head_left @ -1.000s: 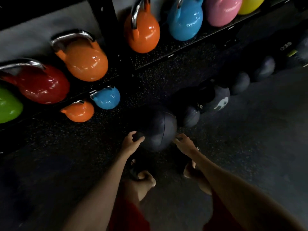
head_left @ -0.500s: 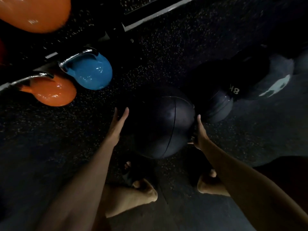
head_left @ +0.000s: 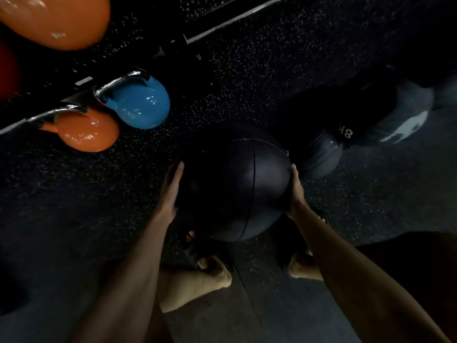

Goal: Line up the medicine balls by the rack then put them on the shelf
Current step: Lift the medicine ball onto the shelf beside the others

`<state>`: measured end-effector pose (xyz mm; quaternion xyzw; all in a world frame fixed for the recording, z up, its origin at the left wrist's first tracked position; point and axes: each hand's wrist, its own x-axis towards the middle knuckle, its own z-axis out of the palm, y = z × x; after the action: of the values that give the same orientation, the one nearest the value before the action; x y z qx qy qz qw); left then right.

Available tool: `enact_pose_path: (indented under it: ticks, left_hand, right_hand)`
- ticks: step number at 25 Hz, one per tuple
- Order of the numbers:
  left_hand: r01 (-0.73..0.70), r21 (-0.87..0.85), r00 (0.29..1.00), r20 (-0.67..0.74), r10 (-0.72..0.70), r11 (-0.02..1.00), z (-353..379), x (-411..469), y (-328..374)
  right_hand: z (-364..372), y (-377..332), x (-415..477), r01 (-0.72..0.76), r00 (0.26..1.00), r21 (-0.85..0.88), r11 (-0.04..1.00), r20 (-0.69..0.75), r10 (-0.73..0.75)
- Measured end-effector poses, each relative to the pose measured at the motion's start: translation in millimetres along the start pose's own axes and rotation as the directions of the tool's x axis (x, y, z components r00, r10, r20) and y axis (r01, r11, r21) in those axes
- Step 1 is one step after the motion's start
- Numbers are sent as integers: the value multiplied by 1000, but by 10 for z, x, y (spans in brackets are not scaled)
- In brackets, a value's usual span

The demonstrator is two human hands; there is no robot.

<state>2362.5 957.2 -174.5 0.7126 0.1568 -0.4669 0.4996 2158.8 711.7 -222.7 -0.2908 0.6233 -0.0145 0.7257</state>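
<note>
Medicine ball (head_left: 235,189) between left hand (head_left: 170,191) and right hand (head_left: 295,194) overlaps feet (head_left: 214,268).

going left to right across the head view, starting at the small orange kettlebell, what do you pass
small orange kettlebell → blue kettlebell → left hand → black medicine ball → right hand → smaller grey ball → grey ball with white logo

The big ball (head_left: 235,186) looks like smooth, matt dark leather with stitched seams. The blue kettlebell (head_left: 138,105) and orange kettlebell (head_left: 86,131) are glossy enamel with polished metal handles. The floor (head_left: 247,78) is rough, speckled rubber.
</note>
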Motion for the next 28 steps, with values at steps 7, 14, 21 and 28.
enact_pose_path:
  ticks: [7, 14, 21, 28]
  left_hand:
    - [42, -133, 998, -33, -47, 990, -69, -1657, 507]
    - [-202, -266, 972, -169, 161, 942, -265, -3402, 1555]
    - [-592, -318, 800, -338, 495, 740, -610, -4767, 2784]
    - [-806, -272, 589, -440, 678, 525, -1048, -5977, 3711]
  right_hand:
    - [-37, -837, -1674, 165, 986, -281, 945, 47, -158]
    - [389, -1892, -3577, 468, 883, -385, 795, 240, -403]
    - [1177, -2987, -5201, 772, 633, -283, 569, 416, -653]
    - [1889, -3679, -6414, 909, 403, -132, 396, 522, -752]
